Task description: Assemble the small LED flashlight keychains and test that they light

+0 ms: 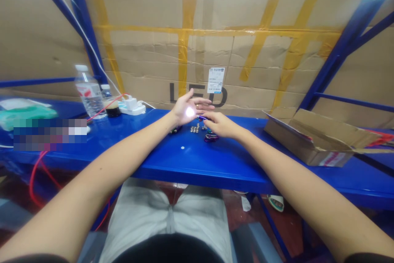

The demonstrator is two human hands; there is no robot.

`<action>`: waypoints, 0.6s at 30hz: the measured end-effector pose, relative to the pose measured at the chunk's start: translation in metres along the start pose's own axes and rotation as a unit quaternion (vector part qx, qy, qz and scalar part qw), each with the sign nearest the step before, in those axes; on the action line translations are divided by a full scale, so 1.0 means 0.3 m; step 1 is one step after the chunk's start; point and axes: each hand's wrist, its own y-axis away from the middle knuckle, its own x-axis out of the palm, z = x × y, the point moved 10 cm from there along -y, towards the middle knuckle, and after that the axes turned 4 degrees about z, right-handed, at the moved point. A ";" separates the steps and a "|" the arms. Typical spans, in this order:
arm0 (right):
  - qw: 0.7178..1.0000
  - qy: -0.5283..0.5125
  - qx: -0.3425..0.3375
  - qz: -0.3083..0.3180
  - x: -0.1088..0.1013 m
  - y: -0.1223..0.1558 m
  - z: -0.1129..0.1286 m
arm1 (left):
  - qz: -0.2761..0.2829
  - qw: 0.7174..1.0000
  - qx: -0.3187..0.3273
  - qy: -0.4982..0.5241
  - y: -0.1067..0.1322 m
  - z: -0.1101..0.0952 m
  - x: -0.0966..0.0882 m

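Left hand (187, 109) palm-up, right hand (220, 125) curled

Sleeves: dark short sleeves (33, 258) are seen only as edges at the lower left and lower right corners of the frame.
Forearms: bare forearms (123, 160) are left uncovered.
Hands: the left hand (184, 109) and right hand (221, 125) are ungloved.
Top: a black fabric top (169, 251) is shown at the bottom centre.
Trousers: light grey cloth trousers (144, 213) with a stitched centre seam are worn, seen at lower centre.

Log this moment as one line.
left hand: open, palm lit by bright spot | right hand: holds small purple light aimed at palm | blue table: small silver parts beside hands
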 end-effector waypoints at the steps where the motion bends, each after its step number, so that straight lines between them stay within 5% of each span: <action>1: 1.000 -0.001 0.003 0.001 0.000 0.001 -0.001 | 0.003 1.000 -0.002 -0.002 -0.002 0.004 -0.002; 18: 0.999 0.001 0.048 0.004 0.003 0.004 -0.027 | 0.004 0.999 -0.022 -0.028 -0.022 0.040 -0.034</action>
